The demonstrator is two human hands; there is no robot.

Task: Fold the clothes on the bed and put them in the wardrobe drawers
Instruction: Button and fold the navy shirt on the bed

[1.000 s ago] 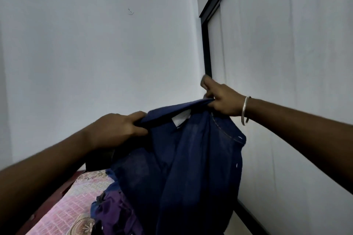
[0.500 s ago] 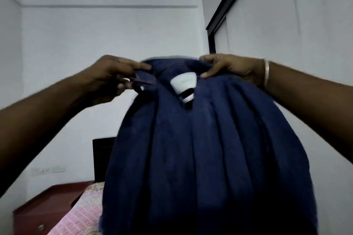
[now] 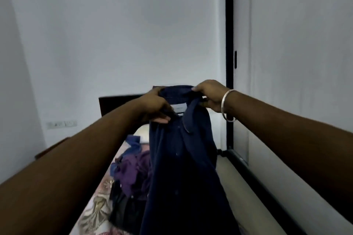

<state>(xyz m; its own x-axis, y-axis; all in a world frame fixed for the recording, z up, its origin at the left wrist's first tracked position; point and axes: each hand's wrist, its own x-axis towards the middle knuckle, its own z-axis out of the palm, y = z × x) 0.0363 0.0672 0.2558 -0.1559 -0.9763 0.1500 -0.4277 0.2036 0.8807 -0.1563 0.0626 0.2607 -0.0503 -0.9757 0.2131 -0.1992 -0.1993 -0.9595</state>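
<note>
Far left, a switch plate (image 3: 62, 124) sits on the white wall (image 3: 114, 34), with a dark wooden piece of furniture (image 3: 50, 150) below it at the bed's left edge. Both arms are stretched out over the bed (image 3: 91, 213), which wears a patterned pink and cream cover. The left hand (image 3: 154, 106) grips the top of a dark navy shirt (image 3: 179, 173), fingers curled down round the cloth just left of the white neck label (image 3: 178, 109). Under it, towards the middle of the bed, lies a heap of clothes (image 3: 131, 175): a blue piece at the far end, purple in the middle, something black nearest the camera, all bunched up and unfolded. Behind the heap the dark headboard (image 3: 118, 106) stands at the head of the bed against the wall. The shirt hangs straight down from the two hands, held up in the air above the bed's right edge, its collar flopping forward beside the label and its lower part dropping out of view at the bottom. The right hand (image 3: 211, 95) pinches the other side of the collar, fingers clenched on the fabric, a silver bangle (image 3: 227, 105) on its wrist. Further right, pale floor (image 3: 246, 192) runs along the bed, and the wardrobe (image 3: 298, 63) fills the right side, white sliding panels in a black frame with a black track at the bottom.
</note>
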